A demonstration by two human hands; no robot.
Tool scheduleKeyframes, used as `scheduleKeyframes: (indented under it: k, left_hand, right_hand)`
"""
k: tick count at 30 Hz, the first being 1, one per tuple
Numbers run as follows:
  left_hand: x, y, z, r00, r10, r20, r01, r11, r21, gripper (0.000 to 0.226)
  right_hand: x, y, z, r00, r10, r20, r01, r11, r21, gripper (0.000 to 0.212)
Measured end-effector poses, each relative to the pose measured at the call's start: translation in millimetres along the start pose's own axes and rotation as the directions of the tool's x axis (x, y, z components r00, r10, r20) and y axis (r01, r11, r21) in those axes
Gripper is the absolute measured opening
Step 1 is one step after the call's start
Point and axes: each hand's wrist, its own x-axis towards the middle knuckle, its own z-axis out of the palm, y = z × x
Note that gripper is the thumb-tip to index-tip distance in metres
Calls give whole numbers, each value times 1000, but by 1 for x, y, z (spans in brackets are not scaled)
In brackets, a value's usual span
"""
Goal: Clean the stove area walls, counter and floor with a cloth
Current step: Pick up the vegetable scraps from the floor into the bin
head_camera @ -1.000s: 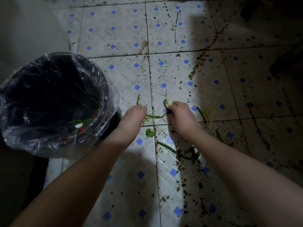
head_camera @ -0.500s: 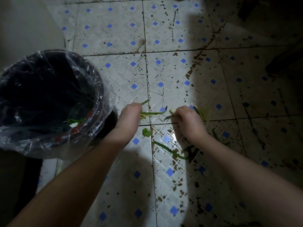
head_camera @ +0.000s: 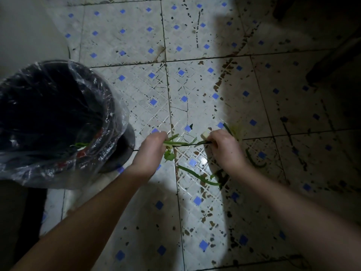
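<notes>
Left hand (head_camera: 154, 145) pinches thin green vegetable stems (head_camera: 176, 142); right hand (head_camera: 224, 147) pinches a pale vegetable chunk (head_camera: 205, 135) and a dark stem. Both hands are over the stained white tile floor with blue diamonds (head_camera: 136, 94). A long green strip (head_camera: 195, 175) lies between the wrists. A black round bin lined with clear plastic (head_camera: 112, 114) stands left.

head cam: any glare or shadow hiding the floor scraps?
Head view: bright band on the white blue-diamond tiled floor mid-frame; right third in deep shadow, dimming the curved green scrap; glare spot on the tile between the left hand, gripping green stems, and the right hand, pinching a dark stem.
</notes>
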Motion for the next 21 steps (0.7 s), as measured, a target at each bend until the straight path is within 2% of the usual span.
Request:
scheduleKeyframes:
  k: [4, 9, 15, 21]
  left_hand:
    - [-18, -5, 6, 999, 32, 35, -30, 998, -56, 19]
    - [-30, -9, 4, 1000, 23, -13, -24, 997, -72, 20]
    - [-42, -7, -1, 998, -53, -43, 50, 995, -83, 17]
    - [-53, -3, -9, 997, -68, -37, 65, 995, -82, 11]
  right_hand:
    - [-10, -3, 5, 1000, -9, 30, 8, 1000, 26, 19]
    - [-31, -9, 8, 999, -52, -3, 52, 995, 82, 11]
    - [-63, -9, 19, 989, -72, 129, 59, 993, 100, 17]
    - [-72, -10, 19, 977, -68, 204, 57, 997, 58, 21]
